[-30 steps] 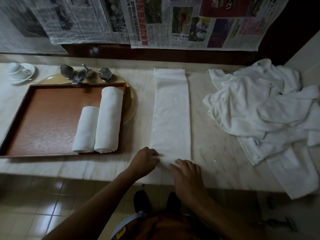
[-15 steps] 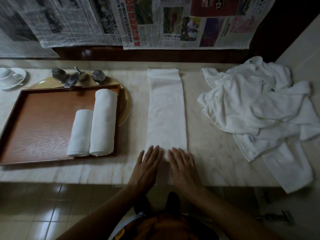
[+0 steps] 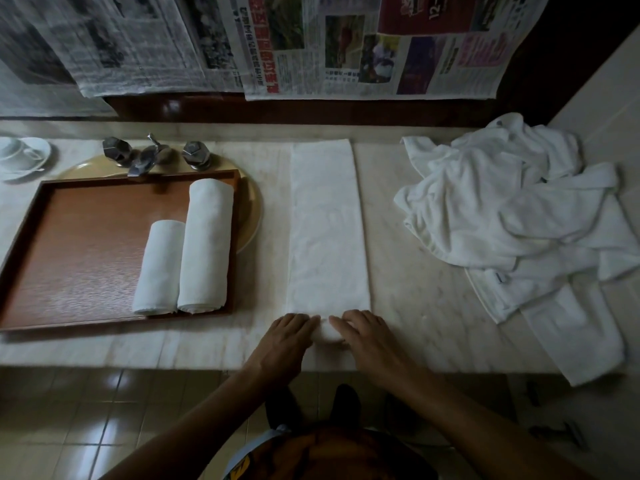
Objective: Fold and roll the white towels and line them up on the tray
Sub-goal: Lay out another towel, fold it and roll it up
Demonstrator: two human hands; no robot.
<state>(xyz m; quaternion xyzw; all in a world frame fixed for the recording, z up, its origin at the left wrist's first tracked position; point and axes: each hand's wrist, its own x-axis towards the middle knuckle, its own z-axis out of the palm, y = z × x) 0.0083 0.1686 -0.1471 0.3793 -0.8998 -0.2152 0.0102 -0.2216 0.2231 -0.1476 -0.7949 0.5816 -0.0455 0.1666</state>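
A white towel (image 3: pixel 327 230) folded into a long narrow strip lies on the marble counter, running from the back wall toward me. Its near end is turned up into a small roll. My left hand (image 3: pixel 287 337) and my right hand (image 3: pixel 367 336) sit side by side on that roll, fingers curled over it. To the left is a brown wooden tray (image 3: pixel 79 244) holding two rolled white towels side by side, a short one (image 3: pixel 157 268) and a longer one (image 3: pixel 206 244).
A heap of loose white towels (image 3: pixel 519 220) covers the counter's right side, one hanging over the front edge. A metal tap (image 3: pixel 149 157) and a cup on a saucer (image 3: pixel 20 157) stand behind the tray. Newspapers (image 3: pixel 346 46) hang on the back wall.
My hands pinched the strip's near end, then lay flat on it, and now curl over a small roll that has formed there. The tray and pile have not moved.
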